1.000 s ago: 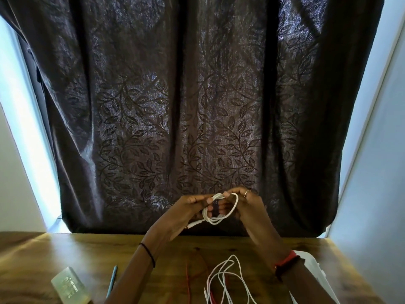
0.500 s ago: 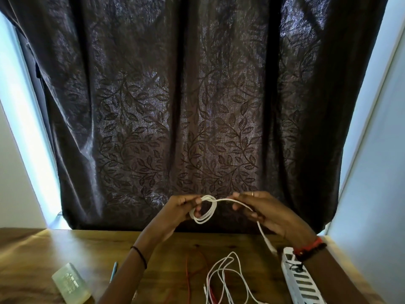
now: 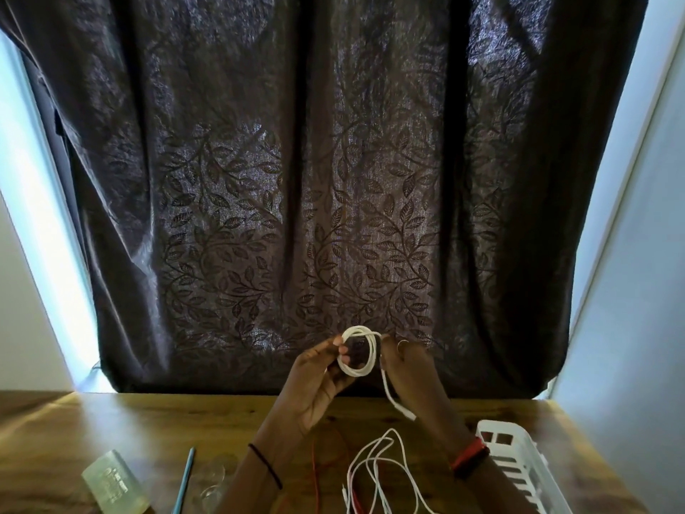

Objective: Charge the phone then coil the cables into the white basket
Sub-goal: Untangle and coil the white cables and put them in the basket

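Observation:
A white cable [image 3: 365, 369] is wound into a small round coil, held up in front of the dark curtain. My left hand [image 3: 318, 383] pinches the coil's left side between thumb and fingers. At the coil's right side my right hand [image 3: 411, 372] holds the cable, and the loose end with its plug [image 3: 402, 409] hangs down under that hand. The white basket [image 3: 519, 461] stands on the table at the lower right, partly behind my right forearm. More white cables [image 3: 385, 473] and a thin red cable [image 3: 317, 476] lie loose on the wooden table [image 3: 111, 421] below my hands. No phone is in view.
A pale translucent rectangular box [image 3: 113, 485] lies at the table's lower left. Beside it are a teal pen [image 3: 185, 480] and a clear glass object [image 3: 215, 480]. The dark leaf-patterned curtain [image 3: 296, 179] hangs right behind the table's far edge.
The coil has grown tighter and rounder. My right hand came back in against the coil, and the free tail is shorter and now hangs under that hand.

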Action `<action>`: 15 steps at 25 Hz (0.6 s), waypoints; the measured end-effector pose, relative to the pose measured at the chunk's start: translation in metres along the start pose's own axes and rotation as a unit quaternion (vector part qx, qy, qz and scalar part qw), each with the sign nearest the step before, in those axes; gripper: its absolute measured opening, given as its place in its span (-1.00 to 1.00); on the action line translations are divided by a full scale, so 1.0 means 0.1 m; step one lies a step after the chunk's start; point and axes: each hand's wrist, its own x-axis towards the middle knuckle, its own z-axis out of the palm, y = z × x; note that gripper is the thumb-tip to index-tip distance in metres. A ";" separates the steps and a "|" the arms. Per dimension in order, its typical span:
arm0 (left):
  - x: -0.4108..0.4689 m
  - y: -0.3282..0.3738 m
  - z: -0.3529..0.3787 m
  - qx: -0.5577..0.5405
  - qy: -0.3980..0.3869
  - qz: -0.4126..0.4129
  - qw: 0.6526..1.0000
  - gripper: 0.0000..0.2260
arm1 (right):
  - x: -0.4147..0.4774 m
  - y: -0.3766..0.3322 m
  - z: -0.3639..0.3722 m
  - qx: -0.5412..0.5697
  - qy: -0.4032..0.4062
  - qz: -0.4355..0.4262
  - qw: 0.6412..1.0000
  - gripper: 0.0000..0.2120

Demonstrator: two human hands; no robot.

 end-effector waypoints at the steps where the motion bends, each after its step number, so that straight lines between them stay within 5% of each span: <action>1: 0.00 -0.01 0.00 -0.003 0.001 0.003 1.000 -0.80 | -0.01 0.00 0.04 0.015 -0.012 0.006 1.000 -0.65; 9: -0.02 -0.10 -0.01 0.018 -0.016 0.007 1.000 -0.79 | 0.03 0.02 0.12 0.038 -0.020 0.011 0.999 -0.74; 13: 0.03 -0.13 -0.07 0.154 0.018 0.070 0.985 -0.84 | 0.06 0.08 0.23 -0.013 -0.029 0.028 0.999 -0.78; 15: 0.06 -0.14 -0.13 0.277 0.040 0.126 0.952 -0.86 | 0.06 0.07 0.25 -0.003 -0.026 0.040 0.999 -0.77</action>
